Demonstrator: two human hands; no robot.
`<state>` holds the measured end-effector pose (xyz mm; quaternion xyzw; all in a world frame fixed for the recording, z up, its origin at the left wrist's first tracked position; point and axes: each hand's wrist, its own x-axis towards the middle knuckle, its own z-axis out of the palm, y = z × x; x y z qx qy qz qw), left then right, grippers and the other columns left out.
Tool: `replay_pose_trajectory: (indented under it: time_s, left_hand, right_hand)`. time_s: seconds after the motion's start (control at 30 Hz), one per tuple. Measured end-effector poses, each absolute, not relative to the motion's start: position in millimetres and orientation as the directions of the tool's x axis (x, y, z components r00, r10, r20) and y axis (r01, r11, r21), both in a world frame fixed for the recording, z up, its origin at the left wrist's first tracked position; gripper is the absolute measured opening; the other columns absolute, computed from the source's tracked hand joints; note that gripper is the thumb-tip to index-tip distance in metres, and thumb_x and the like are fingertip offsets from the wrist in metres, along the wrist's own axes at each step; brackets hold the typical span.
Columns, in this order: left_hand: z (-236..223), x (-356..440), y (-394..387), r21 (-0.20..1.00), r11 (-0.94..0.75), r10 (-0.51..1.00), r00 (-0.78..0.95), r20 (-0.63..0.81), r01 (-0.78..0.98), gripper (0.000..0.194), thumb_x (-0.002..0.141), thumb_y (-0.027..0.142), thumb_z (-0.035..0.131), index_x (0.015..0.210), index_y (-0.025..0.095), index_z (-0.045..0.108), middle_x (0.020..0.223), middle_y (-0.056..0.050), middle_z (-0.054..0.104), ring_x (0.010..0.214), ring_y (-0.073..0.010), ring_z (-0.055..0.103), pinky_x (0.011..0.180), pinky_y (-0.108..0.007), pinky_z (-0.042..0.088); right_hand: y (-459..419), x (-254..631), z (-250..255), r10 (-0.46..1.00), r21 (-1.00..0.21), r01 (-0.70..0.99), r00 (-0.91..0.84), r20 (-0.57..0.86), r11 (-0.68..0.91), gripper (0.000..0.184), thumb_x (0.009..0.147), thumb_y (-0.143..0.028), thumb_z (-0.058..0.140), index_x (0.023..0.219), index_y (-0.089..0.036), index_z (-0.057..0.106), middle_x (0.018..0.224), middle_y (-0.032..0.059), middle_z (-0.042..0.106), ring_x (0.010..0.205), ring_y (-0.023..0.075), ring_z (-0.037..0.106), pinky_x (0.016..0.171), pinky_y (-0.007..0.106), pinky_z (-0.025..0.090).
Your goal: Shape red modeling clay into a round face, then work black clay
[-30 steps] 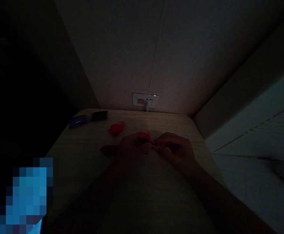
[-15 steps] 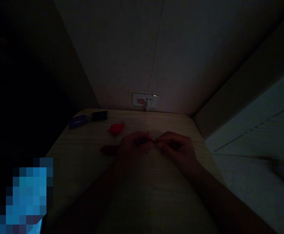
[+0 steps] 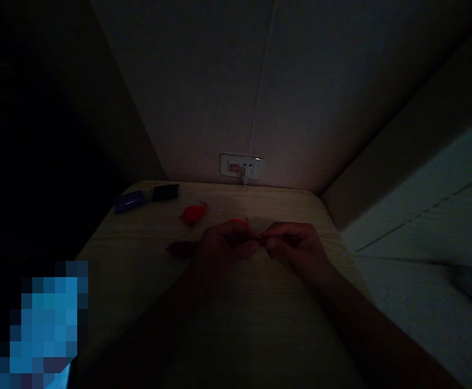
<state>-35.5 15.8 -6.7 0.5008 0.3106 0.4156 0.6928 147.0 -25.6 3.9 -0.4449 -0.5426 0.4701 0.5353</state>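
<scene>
The room is very dim. My left hand (image 3: pixel 223 246) and my right hand (image 3: pixel 296 246) meet over the middle of a pale wooden table (image 3: pixel 236 324), fingers pinched together on a small red piece (image 3: pixel 246 224) that shows just above my left fingers. What kind of thing the red piece is I cannot make out. A second red lump (image 3: pixel 193 213) lies on the table beyond my left hand, and a dark reddish piece (image 3: pixel 181 248) lies just left of that hand.
A purple object (image 3: pixel 130 201) and a black object (image 3: pixel 165 192) lie at the table's far left corner. A wall socket (image 3: pixel 241 166) with a plug sits on the wall behind the table. A pale bed surface (image 3: pixel 434 237) lies to the right.
Both hands stayed in place over the table. The fingers shifted slightly, and the right hand's fingertips drew closer to the left hand's.
</scene>
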Motion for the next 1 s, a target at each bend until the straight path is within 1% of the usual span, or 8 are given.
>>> replay_pose_trajectory:
  time_s: [0.1, 0.23, 0.33, 0.47, 0.57, 0.67, 0.8, 1.0]
  left_hand:
    - [-7.8, -36.1, 15.5, 0.951, 0.164, 0.889, 0.458, -0.027, -0.262, 0.016, 0.067, 0.023, 0.084, 0.078, 0.019, 0.075, 0.075, -0.002, 0.075, 0.069, -0.0155, 0.068, 0.067, -0.028, 0.053]
    - [-8.7, -36.5, 14.8, 0.955, 0.157, 0.888, 0.460, -0.025, -0.252, 0.020, 0.063, 0.022, 0.087, 0.080, 0.019, 0.075, 0.078, -0.003, 0.077, 0.073, -0.0171, 0.071, 0.071, -0.029, 0.056]
    - [-8.6, -37.0, 15.3, 0.971, 0.103, 0.897, 0.443, 0.004, -0.216, 0.016, 0.066, 0.023, 0.085, 0.079, 0.019, 0.076, 0.080, -0.004, 0.077, 0.075, -0.0185, 0.072, 0.072, -0.031, 0.057]
    - [-7.8, -37.3, 16.0, 0.983, 0.024, 0.901, 0.429, 0.058, -0.183, 0.013, 0.069, 0.024, 0.082, 0.079, 0.019, 0.075, 0.080, -0.004, 0.076, 0.075, -0.0187, 0.072, 0.071, -0.030, 0.057]
    - [-6.4, -37.2, 14.3, 0.990, -0.029, 0.911, 0.404, 0.084, -0.141, 0.011, 0.069, 0.021, 0.079, 0.078, 0.019, 0.074, 0.076, -0.003, 0.074, 0.072, -0.0174, 0.070, 0.068, -0.029, 0.056]
    - [-6.5, -37.0, 12.0, 0.991, -0.072, 0.910, 0.399, 0.113, -0.116, 0.010, 0.070, 0.018, 0.077, 0.078, 0.019, 0.073, 0.075, -0.002, 0.073, 0.070, -0.0163, 0.068, 0.068, -0.028, 0.055]
    - [-11.0, -37.0, 11.8, 0.992, -0.075, 0.904, 0.414, 0.112, -0.105, 0.010, 0.074, 0.020, 0.077, 0.083, 0.018, 0.074, 0.081, -0.003, 0.074, 0.075, -0.0177, 0.070, 0.071, -0.029, 0.056]
    - [-12.2, -37.5, 13.0, 0.993, -0.077, 0.909, 0.402, 0.107, -0.090, 0.008, 0.074, 0.019, 0.075, 0.082, 0.019, 0.074, 0.079, -0.003, 0.075, 0.073, -0.0175, 0.070, 0.070, -0.028, 0.056]
  right_hand:
    - [-25.5, 147.7, 3.3, 0.985, -0.985, -0.021, -0.041, 0.170, 0.169, 0.020, 0.077, -0.040, 0.086, 0.077, -0.021, 0.082, 0.062, 0.0014, 0.071, 0.051, 0.0116, 0.057, 0.048, 0.024, 0.047]
    - [-25.5, 147.5, 3.4, 0.985, -0.985, -0.034, -0.040, 0.170, 0.169, 0.019, 0.077, -0.039, 0.086, 0.076, -0.021, 0.082, 0.062, 0.0014, 0.070, 0.051, 0.0114, 0.057, 0.048, 0.024, 0.046]
    - [-26.1, 146.9, 4.2, 0.986, -0.986, -0.025, -0.033, 0.166, 0.165, 0.018, 0.076, -0.039, 0.087, 0.078, -0.022, 0.082, 0.062, 0.0008, 0.071, 0.052, 0.0119, 0.058, 0.048, 0.024, 0.047]
    - [-28.7, 144.7, 4.8, 0.982, -0.982, 0.029, -0.026, 0.187, 0.187, 0.019, 0.075, -0.038, 0.087, 0.085, -0.022, 0.082, 0.072, 0.0028, 0.075, 0.058, 0.0139, 0.063, 0.051, 0.025, 0.050]
    - [-30.6, 142.7, 4.0, 0.974, -0.970, 0.081, -0.016, 0.227, 0.228, 0.014, 0.079, -0.034, 0.085, 0.081, -0.021, 0.081, 0.072, 0.0033, 0.075, 0.059, 0.0140, 0.064, 0.052, 0.025, 0.051]
    - [-31.0, 141.4, 2.5, 0.968, -0.960, 0.132, 0.010, 0.249, 0.246, 0.015, 0.076, -0.033, 0.086, 0.077, -0.020, 0.078, 0.070, 0.0032, 0.075, 0.060, 0.0146, 0.066, 0.054, 0.025, 0.052]
    - [-29.9, 141.2, 0.5, 0.969, -0.959, 0.165, 0.050, 0.243, 0.232, 0.016, 0.075, -0.032, 0.086, 0.077, -0.020, 0.075, 0.067, 0.0024, 0.073, 0.057, 0.0142, 0.065, 0.051, 0.023, 0.051]
    - [-29.0, 142.4, -0.1, 0.975, -0.966, 0.138, 0.003, 0.221, 0.218, 0.016, 0.078, -0.033, 0.084, 0.083, -0.020, 0.078, 0.069, 0.0031, 0.074, 0.057, 0.0143, 0.066, 0.052, 0.024, 0.052]
